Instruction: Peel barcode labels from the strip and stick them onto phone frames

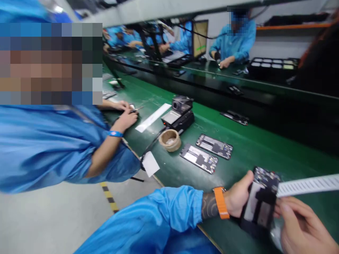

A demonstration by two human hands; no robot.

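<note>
My left hand (238, 197), with an orange watch band at the wrist, is closed around an opened smartphone (261, 204). The phone is tilted towards me, its back cover off, showing a circuit board at the top and a silver and black battery area. My right hand (302, 225) is at the phone's right edge with thumb and fingers pinched; what they hold is too blurred to make out. A white strip with dark slanted marks (309, 185) reaches from the phone's upper right side to the frame edge. Something translucent (276, 233) shows below my right fingers.
Two opened phones (200, 158) lie on the green bench (169, 180), near a tape roll (170, 140) and a black device (180, 113). A white strip (153, 117) lies beyond. On the left, a co-worker's hands (127, 116) work; another person (233, 42) stands across.
</note>
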